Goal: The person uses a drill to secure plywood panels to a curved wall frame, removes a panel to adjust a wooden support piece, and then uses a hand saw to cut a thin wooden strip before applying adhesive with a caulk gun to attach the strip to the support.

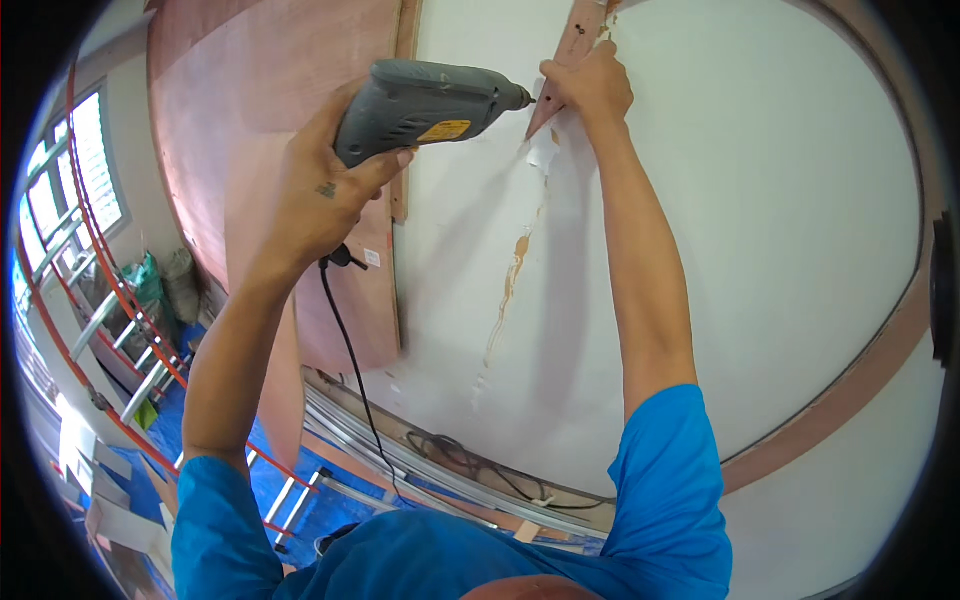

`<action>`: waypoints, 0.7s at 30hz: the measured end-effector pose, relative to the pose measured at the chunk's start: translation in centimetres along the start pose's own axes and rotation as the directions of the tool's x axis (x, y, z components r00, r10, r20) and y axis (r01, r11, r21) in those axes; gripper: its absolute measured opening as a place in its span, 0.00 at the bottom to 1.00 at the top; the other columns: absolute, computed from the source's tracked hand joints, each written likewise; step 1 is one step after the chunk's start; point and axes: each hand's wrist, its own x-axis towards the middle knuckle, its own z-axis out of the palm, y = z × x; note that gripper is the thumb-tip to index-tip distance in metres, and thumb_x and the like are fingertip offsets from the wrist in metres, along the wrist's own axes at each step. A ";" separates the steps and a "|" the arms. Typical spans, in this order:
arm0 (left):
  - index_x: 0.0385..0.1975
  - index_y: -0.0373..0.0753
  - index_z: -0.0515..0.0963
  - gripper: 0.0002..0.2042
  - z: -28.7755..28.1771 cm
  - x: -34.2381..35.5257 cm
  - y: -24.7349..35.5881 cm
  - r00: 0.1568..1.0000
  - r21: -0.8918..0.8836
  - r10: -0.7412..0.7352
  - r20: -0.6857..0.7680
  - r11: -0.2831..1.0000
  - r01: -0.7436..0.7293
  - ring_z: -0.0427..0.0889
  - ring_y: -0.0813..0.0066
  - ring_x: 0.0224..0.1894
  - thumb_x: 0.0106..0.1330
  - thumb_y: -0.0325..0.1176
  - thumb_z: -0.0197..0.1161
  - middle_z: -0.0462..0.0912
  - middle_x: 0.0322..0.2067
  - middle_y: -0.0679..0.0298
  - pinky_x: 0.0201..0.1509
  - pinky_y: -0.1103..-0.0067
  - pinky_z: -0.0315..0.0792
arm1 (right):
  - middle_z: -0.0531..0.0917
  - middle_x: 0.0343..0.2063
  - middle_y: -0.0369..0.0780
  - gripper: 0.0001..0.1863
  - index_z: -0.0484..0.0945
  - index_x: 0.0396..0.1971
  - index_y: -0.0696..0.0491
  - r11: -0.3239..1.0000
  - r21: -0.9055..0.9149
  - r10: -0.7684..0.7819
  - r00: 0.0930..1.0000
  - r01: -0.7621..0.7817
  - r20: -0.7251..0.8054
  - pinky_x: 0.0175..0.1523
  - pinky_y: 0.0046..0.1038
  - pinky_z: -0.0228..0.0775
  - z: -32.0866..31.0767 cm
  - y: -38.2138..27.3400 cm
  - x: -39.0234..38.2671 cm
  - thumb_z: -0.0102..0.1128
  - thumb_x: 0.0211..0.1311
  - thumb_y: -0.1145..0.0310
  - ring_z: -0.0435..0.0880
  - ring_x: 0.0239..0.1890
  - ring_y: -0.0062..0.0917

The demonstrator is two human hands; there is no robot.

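Note:
My left hand (325,195) grips a grey corded power drill (425,100), its chuck pointing right at the lower tip of a reddish wooden strip (572,55). My right hand (592,85) presses that strip against the white wall panel (740,230), fingers closed on its pointed end. The drill's black cord (345,350) hangs down from the handle. Torn patches of white facing and brown streaks run down the panel below the strip.
Reddish plywood sheets (260,120) cover the wall to the left. A curved wooden trim (860,370) arcs around the white panel. Below lie metal rails (420,460), cables, a red ladder (110,330) and blue floor sheeting (290,490). A louvred window (85,170) is at far left.

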 end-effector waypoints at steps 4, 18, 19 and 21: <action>0.64 0.35 0.73 0.29 1.1 0.1 -1.5 0.996 -0.055 0.088 -0.028 0.994 -0.089 0.80 0.80 0.28 0.61 0.29 0.73 0.85 0.36 0.62 0.31 0.80 0.75 | 0.88 0.39 0.49 0.40 0.71 0.50 0.64 0.996 0.019 -0.087 0.996 0.087 -0.029 0.44 0.41 0.82 -0.8 0.3 0.3 0.72 0.45 0.48 0.89 0.40 0.43; 0.59 0.31 0.72 0.27 -4.0 -9.0 -7.6 0.966 -0.368 -0.254 -0.055 0.904 0.216 0.81 0.75 0.26 0.61 0.32 0.72 0.84 0.39 0.55 0.30 0.79 0.79 | 0.79 0.42 0.41 0.28 0.71 0.56 0.59 0.442 0.897 0.081 0.997 -0.021 -0.017 0.44 0.37 0.82 -7.4 8.1 -11.2 0.67 0.65 0.56 0.88 0.42 0.36; 0.59 0.31 0.72 0.27 -4.2 -9.7 -8.6 0.968 -0.388 -0.251 -0.011 0.893 0.227 0.81 0.75 0.26 0.61 0.32 0.72 0.84 0.39 0.55 0.30 0.79 0.79 | 0.79 0.43 0.41 0.26 0.71 0.57 0.59 0.226 0.971 0.037 0.997 -0.076 0.069 0.45 0.38 0.83 -7.0 8.7 -12.4 0.65 0.67 0.58 0.89 0.43 0.38; 0.58 0.31 0.72 0.27 -5.0 -10.4 -10.6 0.958 -0.497 -0.282 0.055 0.824 0.272 0.80 0.76 0.27 0.61 0.32 0.73 0.84 0.38 0.56 0.33 0.80 0.78 | 0.79 0.45 0.41 0.25 0.69 0.58 0.58 0.225 0.971 0.074 0.995 -0.086 0.071 0.48 0.41 0.82 -6.2 8.8 -13.9 0.62 0.69 0.59 0.88 0.47 0.41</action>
